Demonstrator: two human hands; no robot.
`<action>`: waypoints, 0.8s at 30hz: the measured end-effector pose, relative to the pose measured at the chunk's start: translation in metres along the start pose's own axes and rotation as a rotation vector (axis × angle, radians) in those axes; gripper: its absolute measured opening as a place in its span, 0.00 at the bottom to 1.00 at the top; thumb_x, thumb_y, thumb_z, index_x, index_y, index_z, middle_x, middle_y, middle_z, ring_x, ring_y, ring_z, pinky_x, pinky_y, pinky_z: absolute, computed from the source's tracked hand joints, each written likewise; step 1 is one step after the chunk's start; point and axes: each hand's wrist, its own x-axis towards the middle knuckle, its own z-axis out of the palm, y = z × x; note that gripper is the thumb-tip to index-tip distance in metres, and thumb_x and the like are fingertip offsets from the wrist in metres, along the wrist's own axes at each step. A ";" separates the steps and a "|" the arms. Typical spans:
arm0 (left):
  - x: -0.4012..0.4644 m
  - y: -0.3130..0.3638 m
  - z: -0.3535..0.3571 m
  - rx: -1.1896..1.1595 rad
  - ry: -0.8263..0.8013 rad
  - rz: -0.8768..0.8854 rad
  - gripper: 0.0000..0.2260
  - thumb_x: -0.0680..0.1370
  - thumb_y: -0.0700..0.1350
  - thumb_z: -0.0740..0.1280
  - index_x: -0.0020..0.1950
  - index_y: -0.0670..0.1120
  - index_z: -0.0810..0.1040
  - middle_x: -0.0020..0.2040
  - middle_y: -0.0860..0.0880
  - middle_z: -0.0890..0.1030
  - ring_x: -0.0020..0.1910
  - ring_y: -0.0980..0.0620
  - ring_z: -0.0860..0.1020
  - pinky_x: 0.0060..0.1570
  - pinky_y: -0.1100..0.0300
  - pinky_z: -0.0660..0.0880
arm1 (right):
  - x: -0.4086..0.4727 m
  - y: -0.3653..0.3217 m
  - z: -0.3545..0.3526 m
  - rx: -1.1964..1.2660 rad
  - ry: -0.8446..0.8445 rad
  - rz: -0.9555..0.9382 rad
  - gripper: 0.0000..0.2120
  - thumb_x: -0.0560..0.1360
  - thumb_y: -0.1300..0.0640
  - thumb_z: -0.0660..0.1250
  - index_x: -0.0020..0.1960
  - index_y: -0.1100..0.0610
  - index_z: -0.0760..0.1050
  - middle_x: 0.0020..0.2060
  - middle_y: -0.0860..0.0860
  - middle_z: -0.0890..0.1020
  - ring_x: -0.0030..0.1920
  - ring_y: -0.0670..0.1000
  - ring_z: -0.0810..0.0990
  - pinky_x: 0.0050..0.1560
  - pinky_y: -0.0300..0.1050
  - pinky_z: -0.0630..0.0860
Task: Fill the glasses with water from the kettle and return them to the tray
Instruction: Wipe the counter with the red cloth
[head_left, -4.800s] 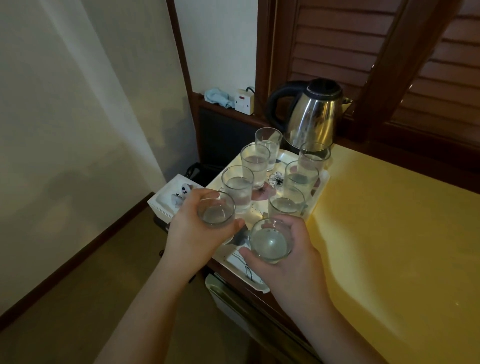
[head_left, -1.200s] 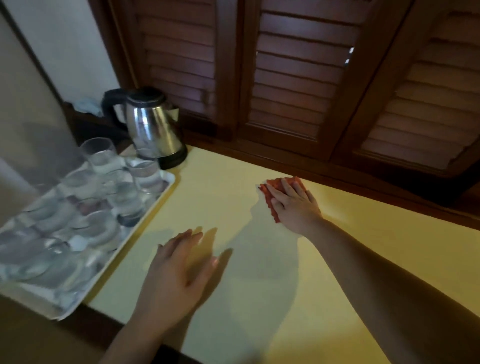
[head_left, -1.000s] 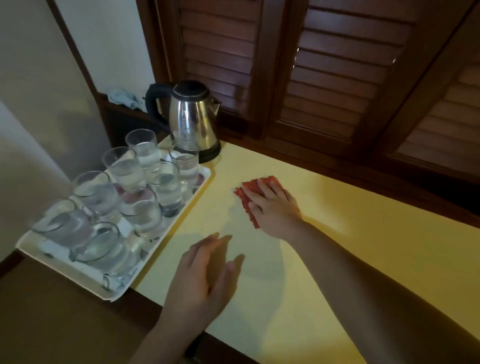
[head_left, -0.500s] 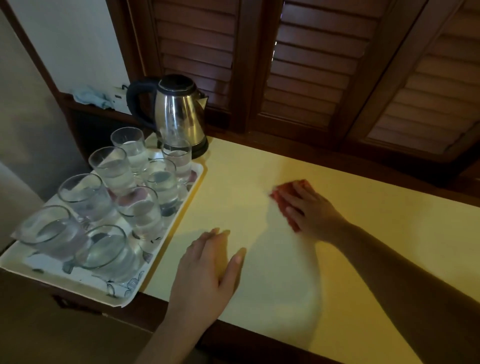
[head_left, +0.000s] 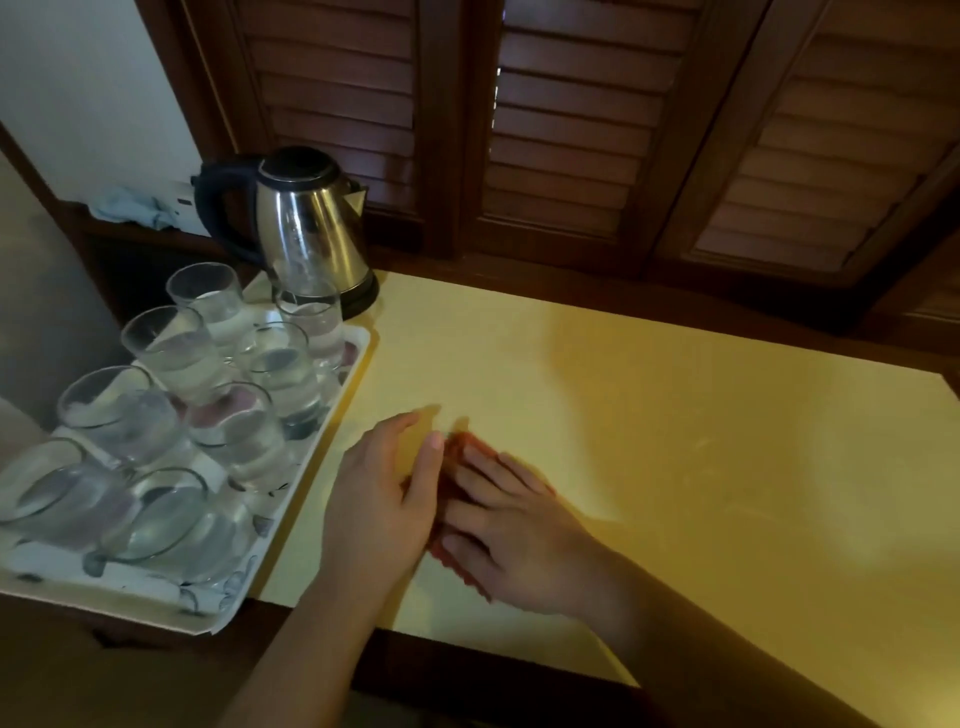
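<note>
The right hand (head_left: 511, 535) is pressing flat, fingers straight, on a red cloth (head_left: 457, 452) on the yellow tabletop (head_left: 675, 415); the left hand (head_left: 382, 499) is resting open beside it, touching. Filled glasses (head_left: 280, 369) are standing on the tray (head_left: 218, 608) at 9 o'clock, kettle (head_left: 306, 228) at 11.

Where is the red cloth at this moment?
In the head view the red cloth lies on the yellow tabletop near its front edge, under the flat right hand, beside the left hand, right of the tray.
</note>
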 end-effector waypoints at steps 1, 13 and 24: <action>0.006 0.000 0.006 0.023 -0.015 -0.012 0.21 0.84 0.64 0.58 0.71 0.54 0.76 0.65 0.56 0.81 0.66 0.53 0.77 0.63 0.53 0.76 | -0.016 0.010 0.001 0.010 0.016 -0.012 0.22 0.86 0.38 0.50 0.79 0.33 0.62 0.85 0.40 0.51 0.85 0.46 0.38 0.84 0.53 0.41; 0.027 0.040 0.102 0.383 -0.149 0.115 0.21 0.85 0.57 0.54 0.72 0.54 0.78 0.76 0.51 0.74 0.78 0.48 0.67 0.79 0.39 0.59 | 0.003 0.202 -0.048 -0.088 0.164 0.504 0.24 0.88 0.42 0.50 0.83 0.41 0.57 0.85 0.49 0.56 0.85 0.59 0.49 0.83 0.66 0.51; 0.022 0.037 0.107 0.440 -0.127 0.135 0.18 0.83 0.56 0.61 0.70 0.54 0.79 0.75 0.50 0.75 0.77 0.47 0.68 0.78 0.39 0.61 | -0.079 0.185 -0.029 0.025 0.209 0.315 0.21 0.85 0.40 0.52 0.77 0.38 0.67 0.82 0.45 0.64 0.85 0.52 0.55 0.84 0.59 0.54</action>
